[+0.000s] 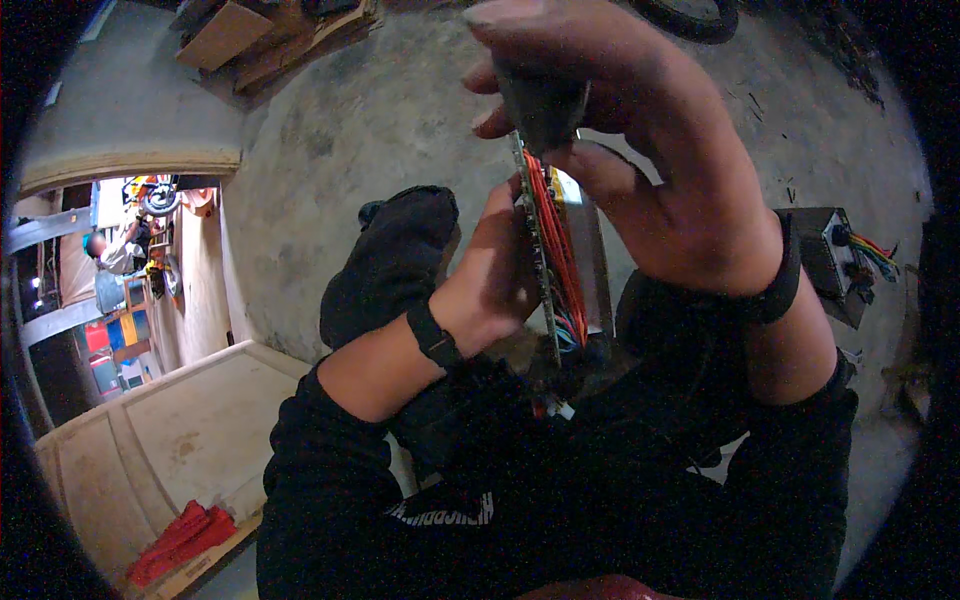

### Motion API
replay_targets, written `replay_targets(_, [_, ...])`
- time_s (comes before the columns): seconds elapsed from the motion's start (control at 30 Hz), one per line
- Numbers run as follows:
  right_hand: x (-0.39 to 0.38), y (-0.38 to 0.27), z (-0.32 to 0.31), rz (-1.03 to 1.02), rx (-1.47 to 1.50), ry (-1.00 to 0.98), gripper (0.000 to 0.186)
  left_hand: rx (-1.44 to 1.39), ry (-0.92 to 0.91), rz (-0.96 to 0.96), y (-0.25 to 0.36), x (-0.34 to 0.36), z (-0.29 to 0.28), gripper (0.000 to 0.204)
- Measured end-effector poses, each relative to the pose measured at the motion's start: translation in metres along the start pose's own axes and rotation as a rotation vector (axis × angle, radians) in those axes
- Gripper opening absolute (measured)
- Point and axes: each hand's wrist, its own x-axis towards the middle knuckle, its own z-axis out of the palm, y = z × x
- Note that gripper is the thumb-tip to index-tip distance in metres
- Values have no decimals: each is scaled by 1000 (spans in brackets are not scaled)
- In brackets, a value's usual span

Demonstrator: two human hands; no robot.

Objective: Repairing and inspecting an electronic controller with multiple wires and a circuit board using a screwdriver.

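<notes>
A green circuit board [546,270] stands edge-on between my hands, with a bundle of orange-red wires [566,250] running along its right side. My left hand [488,275] grips the board from the left; its fingertips are hidden behind it. At the upper end of the board, my right hand [680,160] curls its fingers and thumb round a dark grey, tapered object [543,105], whose kind I cannot make out. Blue and black wires [570,335] gather at the lower end, and a small white connector [566,410] hangs below, near my lap.
To the right on the concrete floor sits a metal power supply box [825,250] with coloured wires. Cardboard [225,35] lies at the upper left, a black tyre [695,20] at the top. A red cloth [185,540] rests on a pale wooden panel [215,420]. Beyond a doorway, a person [120,250] is near motorcycles.
</notes>
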Motion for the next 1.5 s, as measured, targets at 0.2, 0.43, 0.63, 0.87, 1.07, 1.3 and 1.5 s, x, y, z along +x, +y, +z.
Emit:
replay_targets(0.2, [7, 7, -8, -82, -33, -48, 57, -415, -477, -113, -3, 7, -26, 44])
replay_targets(0.43, [9, 0, -15, -104, -291, -88, 59, -215, -331, -68, -4, 2, -17, 42])
replay_targets(0.63, [10, -25, -13, 105, -633, -208, 62, -43, -27, -27, -1, -6, 15, 45])
replay_targets(0.87, [5, -19, -12, -31, -665, -16, 62, -115, -249, -50, -3, -2, -5, 46])
replay_targets(1.07, [2, -18, -11, 179, -461, 24, 66, -88, 69, -12, -5, 3, 13, 42])
replay_targets(1.3, [1, -17, -12, 185, -321, 33, 57, -139, -301, -44, -10, 17, -39, 43])
replay_targets(1.5, [7, 0, -8, -304, -449, 74, 48, -71, 179, -49, -1, -1, 4, 52])
